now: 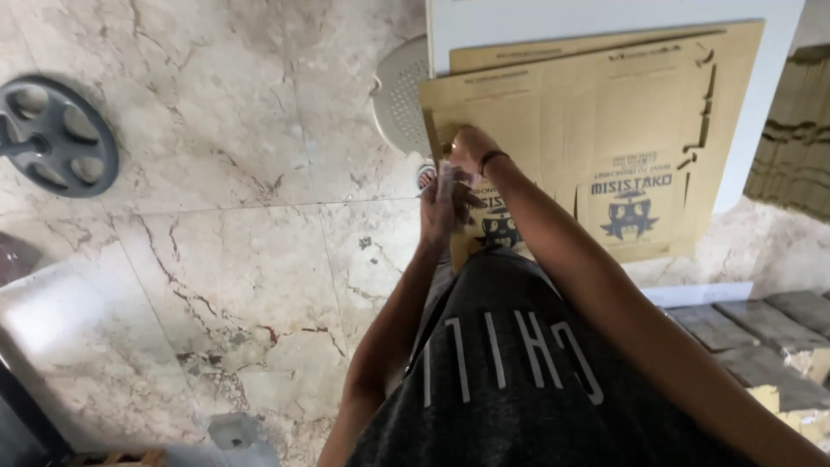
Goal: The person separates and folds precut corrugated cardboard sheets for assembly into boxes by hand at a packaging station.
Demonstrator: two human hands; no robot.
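Note:
A flat, unfolded tan cardboard box blank (596, 112) with dark printed markings lies on a white table, on top of another blank of the same kind. My right hand (471, 149), with a dark band on the wrist, presses on the blank's left edge near its corner. My left hand (445, 203) rests on the same left edge just below, fingers held together against the card. I cannot tell whether either hand pinches the card or only presses on it.
The white table (761, 130) stands over a marble tile floor (242, 225). A white perforated round object (399, 95) sits by the table's left edge. A dark grey wheel (56, 134) lies at far left. A stack of folded cardboard (795, 147) stands at right.

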